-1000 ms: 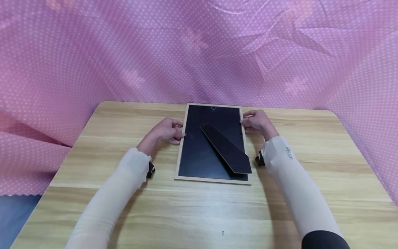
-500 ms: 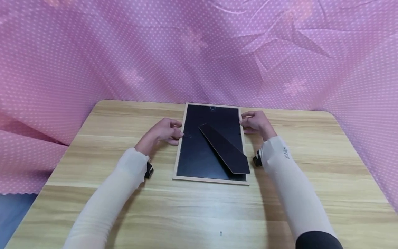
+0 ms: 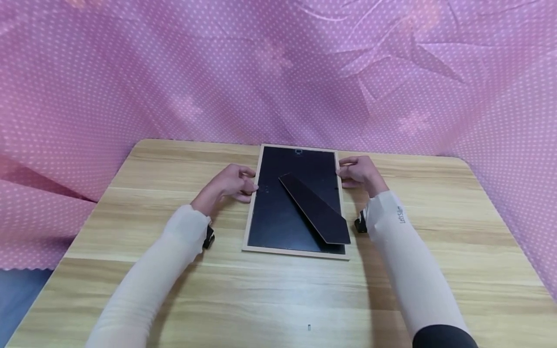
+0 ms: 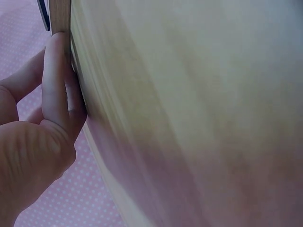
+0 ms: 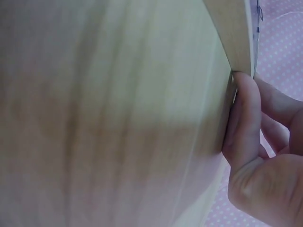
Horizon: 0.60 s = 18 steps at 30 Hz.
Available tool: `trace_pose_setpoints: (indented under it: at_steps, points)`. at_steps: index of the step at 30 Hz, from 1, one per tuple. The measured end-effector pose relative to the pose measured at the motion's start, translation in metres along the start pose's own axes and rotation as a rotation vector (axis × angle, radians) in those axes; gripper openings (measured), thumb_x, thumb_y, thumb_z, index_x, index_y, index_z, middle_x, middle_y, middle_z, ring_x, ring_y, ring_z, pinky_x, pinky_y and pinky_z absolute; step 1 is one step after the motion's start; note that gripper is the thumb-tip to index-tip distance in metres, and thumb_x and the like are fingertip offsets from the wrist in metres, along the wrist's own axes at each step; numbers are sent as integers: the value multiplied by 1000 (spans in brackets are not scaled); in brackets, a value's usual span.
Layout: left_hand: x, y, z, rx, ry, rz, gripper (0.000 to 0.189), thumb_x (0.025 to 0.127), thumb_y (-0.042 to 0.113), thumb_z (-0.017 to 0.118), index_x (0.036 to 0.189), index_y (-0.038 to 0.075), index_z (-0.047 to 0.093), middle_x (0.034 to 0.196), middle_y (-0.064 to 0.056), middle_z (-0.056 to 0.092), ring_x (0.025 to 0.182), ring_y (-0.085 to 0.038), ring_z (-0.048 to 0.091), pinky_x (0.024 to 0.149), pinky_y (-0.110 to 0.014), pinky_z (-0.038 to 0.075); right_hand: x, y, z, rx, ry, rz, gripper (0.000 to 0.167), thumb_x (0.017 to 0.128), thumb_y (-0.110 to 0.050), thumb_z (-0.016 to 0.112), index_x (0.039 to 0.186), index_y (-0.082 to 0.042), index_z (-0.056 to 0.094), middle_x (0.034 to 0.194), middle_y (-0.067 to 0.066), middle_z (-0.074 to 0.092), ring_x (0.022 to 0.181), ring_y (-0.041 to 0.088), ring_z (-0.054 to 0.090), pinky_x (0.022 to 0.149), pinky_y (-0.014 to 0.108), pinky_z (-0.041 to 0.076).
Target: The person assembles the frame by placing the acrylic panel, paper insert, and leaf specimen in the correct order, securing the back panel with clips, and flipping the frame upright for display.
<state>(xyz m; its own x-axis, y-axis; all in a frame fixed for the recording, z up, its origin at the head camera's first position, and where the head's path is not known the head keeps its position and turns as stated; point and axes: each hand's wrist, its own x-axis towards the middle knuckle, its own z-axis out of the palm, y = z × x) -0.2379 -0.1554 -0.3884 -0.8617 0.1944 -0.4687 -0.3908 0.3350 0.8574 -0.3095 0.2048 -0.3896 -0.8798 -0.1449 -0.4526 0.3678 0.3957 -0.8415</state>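
Observation:
A picture frame [image 3: 271, 217] with a pale wooden border lies back side up on the table. Its black backing carries a dark stand leg [image 3: 315, 210], slanting toward the near right corner and slightly raised at its wide end. My left hand [image 3: 235, 183] grips the left side, thumb on the border. Opposite, my right hand [image 3: 358, 170] holds the right side a little farther up. In the left wrist view, curled fingers [image 4: 56, 90] meet the wooden edge [image 4: 60, 16]. The right wrist view has fingers [image 5: 247, 109] at the other edge [image 5: 234, 33], close over the tabletop.
The wood-grain table [image 3: 209, 299] runs back to a pink dotted cloth [image 3: 217, 72] hanging behind and at both sides. A tiny dark mark or piece [image 3: 309, 327] shows near the front. A small metal hanger [image 3: 298, 152] sits at the far end of the backing.

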Motion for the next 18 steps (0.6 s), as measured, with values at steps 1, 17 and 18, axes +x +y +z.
trace_pose_setpoints:
  at_steps: [1,17,18]
  points:
    - [1,0,0,0,2,-3,58,96,-2,66,148,-7,41,110,-18,57,91,-22,65,78,-36,66,0,0,0,9,2,4,55,98,-5,66,150,-3,48,139,23,57,89,12,65,77,26,64]
    - [5,4,0,-13,18,-13,53,93,-6,68,141,-6,46,103,-12,54,86,-24,65,76,-37,66,0,1,-1,50,9,-9,53,97,-2,66,147,2,48,125,20,64,80,10,65,72,25,65]
    - [5,5,0,-11,15,-14,53,93,-6,69,141,-6,46,101,-12,53,86,-24,65,76,-37,66,0,1,-1,48,9,-8,53,97,-2,65,148,2,48,125,21,63,81,10,65,72,25,65]
